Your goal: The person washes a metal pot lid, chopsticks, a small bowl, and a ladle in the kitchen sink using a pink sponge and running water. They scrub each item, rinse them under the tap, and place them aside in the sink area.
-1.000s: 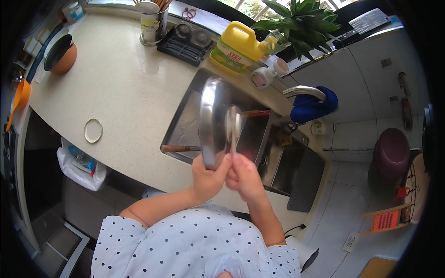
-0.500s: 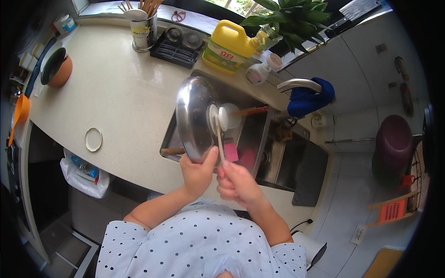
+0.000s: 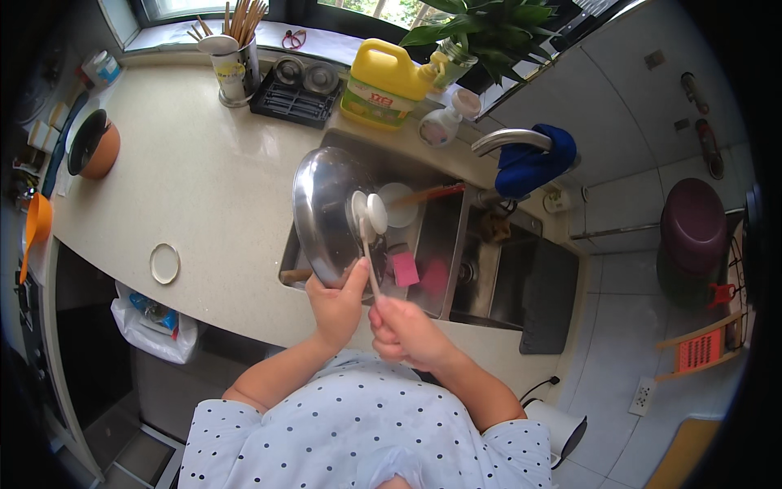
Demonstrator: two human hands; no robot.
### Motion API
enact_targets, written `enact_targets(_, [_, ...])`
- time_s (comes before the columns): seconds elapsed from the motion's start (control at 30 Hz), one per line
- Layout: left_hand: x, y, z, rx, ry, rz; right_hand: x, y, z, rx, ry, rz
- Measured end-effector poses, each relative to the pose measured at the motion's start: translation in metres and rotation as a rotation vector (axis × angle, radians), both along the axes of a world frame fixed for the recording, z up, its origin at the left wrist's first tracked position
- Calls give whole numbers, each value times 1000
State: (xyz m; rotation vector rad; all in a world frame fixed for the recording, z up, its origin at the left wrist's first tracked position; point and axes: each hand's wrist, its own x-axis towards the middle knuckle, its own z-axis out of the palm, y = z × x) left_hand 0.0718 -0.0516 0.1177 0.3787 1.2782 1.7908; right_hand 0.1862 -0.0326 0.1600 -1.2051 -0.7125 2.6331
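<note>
My left hand (image 3: 336, 306) grips the lower rim of a see-through pot lid (image 3: 326, 183), thumb on the near side. The lid has a steel edge and stands steeply tilted over the sink's left basin. A round white knob (image 3: 375, 213) juts from its middle toward the right. Closed around the lower end of a slim beige stick-shaped tool (image 3: 372, 273) is my right hand (image 3: 407, 330). The tool's upper end meets the base of the knob; whether it has bristles is too small to tell. Behind the lid, a pink sponge-like block (image 3: 404, 268) shows in the basin.
A steel tap (image 3: 509, 140) draped with a blue cloth (image 3: 538, 163) rises behind the sink. A yellow jug (image 3: 379, 98), a pump bottle (image 3: 444, 122) and a black rack (image 3: 295, 98) line the back. A small round cover (image 3: 164, 263) lies on the counter, left.
The view has shifted slightly. My hands still hold the lid and the stick-shaped tool, and the tool's tip stays by the knob. The lid is tipped a little differently.
</note>
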Motion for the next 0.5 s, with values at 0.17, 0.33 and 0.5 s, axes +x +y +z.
enact_targets(0.17, [6, -7, 7, -21, -19, -76, 2, 27, -8, 114, -20, -8])
enact_targets(0.33, [0, 1, -10, 3, -16, 9, 3, 1, -3, 14, -31, 19])
enact_targets(0.5, [3, -4, -1, -20, -89, -86, 11, 20, -15, 164, -113, 32])
